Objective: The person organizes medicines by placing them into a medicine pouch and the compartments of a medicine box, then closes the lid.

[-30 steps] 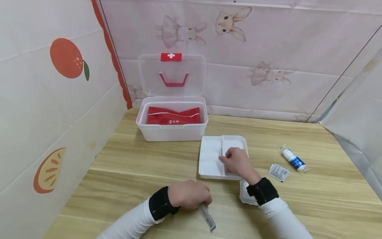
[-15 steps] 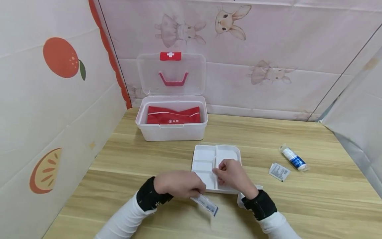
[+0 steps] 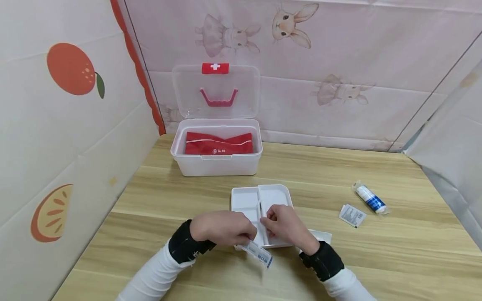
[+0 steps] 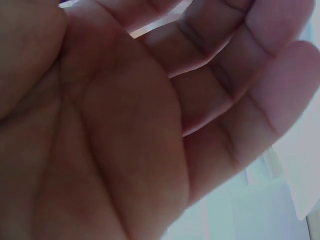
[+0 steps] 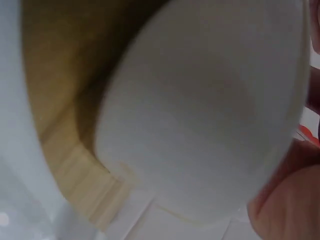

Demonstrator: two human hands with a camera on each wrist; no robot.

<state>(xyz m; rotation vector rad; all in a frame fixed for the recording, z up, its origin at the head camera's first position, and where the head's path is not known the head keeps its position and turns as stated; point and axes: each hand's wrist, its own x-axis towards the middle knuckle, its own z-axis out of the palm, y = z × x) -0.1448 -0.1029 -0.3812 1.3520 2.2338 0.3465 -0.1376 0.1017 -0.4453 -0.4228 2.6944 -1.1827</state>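
So, red pouch (image 3: pixel 219 144) is in the box (image 3: pixel 218 165) — roll (image 3: pixel 370 199) and sachets (image 3: pixel 352 215) aren't — left hand (image 3: pixel 224 228) pinches packet (image 3: pixel 257 253), right hand (image 3: pixel 284 223) grips tray (image 3: pixel 276 194).

box (image 3: pixel 218 166) on table (image 3: pixel 150 196) behind tray (image 3: pixel 276 194)

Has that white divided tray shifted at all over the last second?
Yes. In the head view, against the first-aid box, which stays put, the white divided tray has moved left and toward the picture's bottom edge.
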